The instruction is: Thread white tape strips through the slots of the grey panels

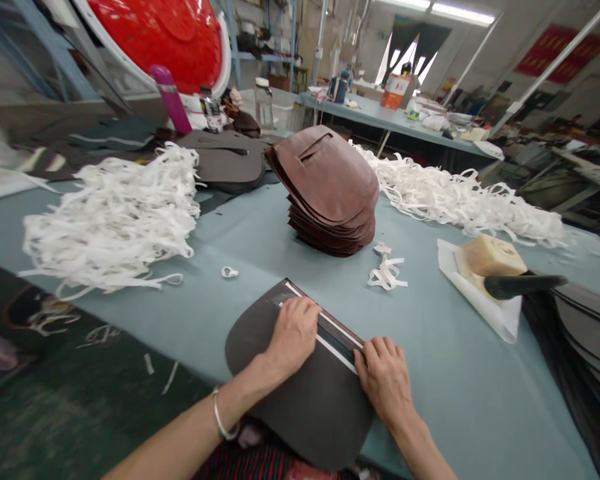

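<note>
A dark grey rounded panel, like a leather bag piece, lies on the table at its near edge. Two white strips run along its far side, with a dark slot between them and a thin brown edge beyond. My left hand, a bangle on its wrist, presses curled fingers over the strips near the middle of that side. My right hand grips the panel's right end, fingers over the far edge and thumb on the near strip. Past the panel stands a stack of brown leather pieces, the top one slotted.
Heaps of white strips lie at left and back right. Loose white scraps sit near the brown stack. At right, a yellowish block and a black-handled tool rest on white sheet, beside stacked grey panels.
</note>
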`<control>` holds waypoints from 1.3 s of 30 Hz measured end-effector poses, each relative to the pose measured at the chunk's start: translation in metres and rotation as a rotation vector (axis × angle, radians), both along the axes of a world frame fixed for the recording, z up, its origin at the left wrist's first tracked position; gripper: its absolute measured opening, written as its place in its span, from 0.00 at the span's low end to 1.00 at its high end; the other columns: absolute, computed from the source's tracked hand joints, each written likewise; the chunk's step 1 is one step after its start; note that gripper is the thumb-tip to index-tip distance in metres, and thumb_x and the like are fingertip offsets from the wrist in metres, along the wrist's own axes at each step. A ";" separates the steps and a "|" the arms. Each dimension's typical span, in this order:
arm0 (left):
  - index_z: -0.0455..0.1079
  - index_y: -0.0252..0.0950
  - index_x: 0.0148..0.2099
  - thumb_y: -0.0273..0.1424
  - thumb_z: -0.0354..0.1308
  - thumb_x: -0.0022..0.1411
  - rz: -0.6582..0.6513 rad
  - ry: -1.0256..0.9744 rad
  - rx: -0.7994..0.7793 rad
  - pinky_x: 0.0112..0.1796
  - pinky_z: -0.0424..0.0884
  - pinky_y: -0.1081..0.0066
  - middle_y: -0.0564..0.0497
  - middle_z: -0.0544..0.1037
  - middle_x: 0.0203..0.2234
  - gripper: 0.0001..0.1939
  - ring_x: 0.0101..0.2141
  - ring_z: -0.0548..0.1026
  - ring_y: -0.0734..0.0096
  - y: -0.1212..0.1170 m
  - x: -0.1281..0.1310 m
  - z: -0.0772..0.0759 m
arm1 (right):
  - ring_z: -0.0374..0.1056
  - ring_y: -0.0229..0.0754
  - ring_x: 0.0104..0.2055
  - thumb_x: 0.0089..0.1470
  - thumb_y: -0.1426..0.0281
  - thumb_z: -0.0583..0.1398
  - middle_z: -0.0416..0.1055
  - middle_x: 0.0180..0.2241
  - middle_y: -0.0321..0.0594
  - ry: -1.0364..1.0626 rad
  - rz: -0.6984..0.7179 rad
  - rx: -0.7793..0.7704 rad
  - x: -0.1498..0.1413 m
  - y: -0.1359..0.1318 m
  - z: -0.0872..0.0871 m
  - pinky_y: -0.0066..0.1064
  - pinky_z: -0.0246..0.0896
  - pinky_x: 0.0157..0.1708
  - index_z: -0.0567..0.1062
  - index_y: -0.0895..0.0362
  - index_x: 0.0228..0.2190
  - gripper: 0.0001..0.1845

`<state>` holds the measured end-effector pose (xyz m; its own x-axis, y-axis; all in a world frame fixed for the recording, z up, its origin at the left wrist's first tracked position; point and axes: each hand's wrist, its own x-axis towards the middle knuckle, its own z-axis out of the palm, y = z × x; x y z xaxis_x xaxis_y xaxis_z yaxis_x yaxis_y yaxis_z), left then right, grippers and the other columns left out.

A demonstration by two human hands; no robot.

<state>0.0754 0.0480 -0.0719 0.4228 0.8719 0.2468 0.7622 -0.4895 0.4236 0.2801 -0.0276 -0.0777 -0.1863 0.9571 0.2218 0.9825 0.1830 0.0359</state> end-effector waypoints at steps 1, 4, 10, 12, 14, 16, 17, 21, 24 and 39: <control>0.66 0.36 0.46 0.24 0.47 0.63 0.117 -0.015 0.006 0.48 0.64 0.60 0.45 0.70 0.42 0.11 0.45 0.68 0.62 0.009 -0.014 0.000 | 0.57 0.45 0.34 0.59 0.69 0.55 0.64 0.28 0.41 0.030 -0.005 0.003 -0.004 0.003 0.002 0.36 0.51 0.35 0.68 0.56 0.24 0.12; 0.62 0.33 0.52 0.29 0.50 0.62 0.315 -0.002 0.000 0.47 0.65 0.59 0.42 0.68 0.44 0.16 0.46 0.67 0.58 0.030 -0.045 -0.006 | 0.57 0.44 0.35 0.59 0.71 0.54 0.64 0.29 0.41 0.180 0.035 0.005 -0.029 0.013 0.003 0.35 0.51 0.35 0.68 0.56 0.26 0.10; 0.57 0.31 0.56 0.46 0.61 0.51 0.373 0.123 -0.246 0.44 0.66 0.59 0.39 0.71 0.44 0.36 0.46 0.70 0.50 0.046 -0.056 -0.010 | 0.58 0.45 0.39 0.58 0.73 0.54 0.66 0.34 0.42 0.347 0.079 -0.004 -0.092 0.031 -0.014 0.37 0.52 0.38 0.71 0.56 0.33 0.06; 0.57 0.33 0.56 0.49 0.62 0.48 0.351 0.059 -0.395 0.41 0.67 0.62 0.42 0.74 0.39 0.38 0.41 0.73 0.52 0.050 -0.060 -0.009 | 0.58 0.46 0.40 0.59 0.71 0.54 0.66 0.35 0.42 0.348 0.057 -0.002 -0.098 0.032 -0.019 0.38 0.52 0.39 0.72 0.55 0.34 0.06; 0.59 0.35 0.54 0.49 0.62 0.46 0.286 -0.058 -0.499 0.37 0.68 0.64 0.47 0.75 0.34 0.38 0.37 0.75 0.55 0.053 -0.066 -0.010 | 0.58 0.46 0.41 0.59 0.71 0.54 0.66 0.36 0.42 0.355 0.055 -0.002 -0.096 0.032 -0.022 0.38 0.52 0.40 0.72 0.55 0.35 0.06; 0.61 0.36 0.52 0.47 0.64 0.44 0.231 -0.204 -0.548 0.36 0.69 0.65 0.50 0.76 0.31 0.36 0.35 0.75 0.58 0.053 -0.070 -0.012 | 0.58 0.45 0.41 0.59 0.70 0.54 0.66 0.36 0.41 0.365 0.058 0.007 -0.093 0.031 -0.022 0.37 0.52 0.40 0.72 0.55 0.35 0.06; 0.62 0.36 0.51 0.45 0.65 0.43 0.215 -0.281 -0.574 0.37 0.70 0.65 0.51 0.76 0.31 0.35 0.34 0.75 0.58 0.051 -0.072 -0.012 | 0.58 0.45 0.41 0.59 0.70 0.55 0.66 0.36 0.41 0.371 0.062 0.018 -0.091 0.031 -0.021 0.37 0.52 0.40 0.72 0.56 0.35 0.06; 0.63 0.35 0.49 0.41 0.65 0.44 0.157 -0.544 -0.746 0.40 0.71 0.64 0.50 0.77 0.34 0.31 0.36 0.75 0.61 0.040 -0.075 0.000 | 0.59 0.43 0.41 0.60 0.67 0.55 0.67 0.36 0.41 0.406 0.122 0.049 -0.088 0.029 -0.014 0.36 0.52 0.41 0.71 0.56 0.38 0.08; 0.62 0.35 0.52 0.40 0.64 0.47 0.081 -0.622 -0.842 0.41 0.70 0.63 0.49 0.77 0.38 0.31 0.39 0.75 0.61 0.039 -0.077 0.020 | 0.59 0.42 0.39 0.60 0.64 0.55 0.67 0.33 0.40 0.429 0.141 0.023 -0.087 0.028 -0.007 0.35 0.51 0.40 0.71 0.57 0.35 0.09; 0.64 0.34 0.51 0.32 0.60 0.50 0.073 -0.416 -0.609 0.41 0.71 0.63 0.48 0.76 0.38 0.25 0.39 0.75 0.61 0.077 -0.106 0.017 | 0.60 0.43 0.37 0.59 0.64 0.55 0.66 0.32 0.39 0.468 0.033 -0.116 -0.054 0.023 -0.012 0.33 0.50 0.36 0.70 0.54 0.29 0.09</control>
<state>-0.0307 0.1249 -0.0546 0.3360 0.9277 -0.1625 0.5008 -0.0299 0.8650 0.2264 -0.0042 -0.0892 -0.1227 0.9758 0.1810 0.8818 0.1909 -0.4313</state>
